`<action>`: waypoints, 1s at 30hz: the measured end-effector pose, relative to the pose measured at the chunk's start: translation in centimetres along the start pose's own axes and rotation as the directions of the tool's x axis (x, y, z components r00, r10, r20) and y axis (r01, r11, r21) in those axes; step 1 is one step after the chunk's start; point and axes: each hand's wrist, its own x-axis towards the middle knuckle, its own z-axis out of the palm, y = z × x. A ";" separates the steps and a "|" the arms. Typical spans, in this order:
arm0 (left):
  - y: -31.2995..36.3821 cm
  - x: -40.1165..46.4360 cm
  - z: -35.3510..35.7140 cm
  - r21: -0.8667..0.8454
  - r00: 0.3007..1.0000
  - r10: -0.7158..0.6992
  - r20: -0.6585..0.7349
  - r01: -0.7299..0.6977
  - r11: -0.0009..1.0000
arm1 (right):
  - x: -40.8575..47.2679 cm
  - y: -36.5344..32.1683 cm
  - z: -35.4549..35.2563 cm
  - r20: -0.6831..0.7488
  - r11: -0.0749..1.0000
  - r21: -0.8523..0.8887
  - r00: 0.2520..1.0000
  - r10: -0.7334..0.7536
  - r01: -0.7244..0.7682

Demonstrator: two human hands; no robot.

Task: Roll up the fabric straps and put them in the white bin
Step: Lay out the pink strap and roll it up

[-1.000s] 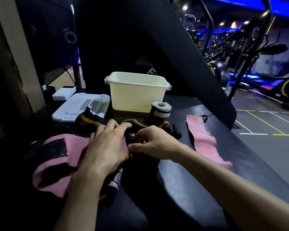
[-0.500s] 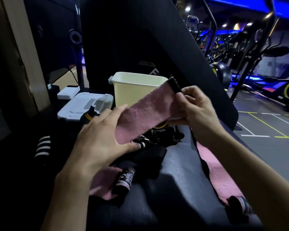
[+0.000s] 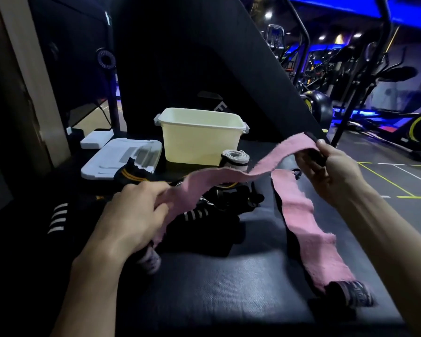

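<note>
Cream-white plastic bin (image 3: 199,144), rectangular and showing nothing inside, stands at the back of the dark textured desk (image 3: 216,288), a rolled strap (image 3: 235,158) beside it, while both hands, left (image 3: 131,215) and right (image 3: 331,171), grip a fuzzy pink strap (image 3: 229,177) stretched aloft between them.

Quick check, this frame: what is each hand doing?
Left hand: grips the near part of the long pink fabric strap.
Right hand: pinches the strap's dark far end, lifted.
</note>
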 end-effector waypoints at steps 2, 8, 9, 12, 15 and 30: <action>0.6 0.1 -0.1 -0.192 0.995 0.023 -0.099 -0.042 0.980 | 0.3 -0.1 -0.6 -0.007 1.000 -0.004 1.000 0.013 -0.013; 4.9 0.1 1.4 -0.701 0.981 0.193 0.013 -0.129 0.702 | 1.6 -1.5 -2.5 0.011 0.994 -0.111 1.000 0.002 -0.001; 5.7 0.2 2.3 -0.729 0.974 0.224 0.030 -0.132 0.671 | 1.9 -1.8 -2.8 0.001 0.993 -0.111 1.000 -0.026 0.026; 8.1 0.3 5.1 -0.814 0.949 0.297 0.108 -0.087 0.574 | 2.3 -3.0 -3.7 -0.014 0.972 -0.198 0.991 -0.130 0.125; 10.3 0.2 7.8 -0.869 0.917 0.354 0.183 -0.017 0.494 | 3.0 -4.3 -4.5 0.000 0.920 -0.340 0.978 -0.207 0.194; 16.5 -0.3 15.1 -0.837 0.774 0.346 0.530 0.544 0.065 | 15.6 -0.1 -4.1 0.370 0.039 -0.929 0.927 0.067 0.368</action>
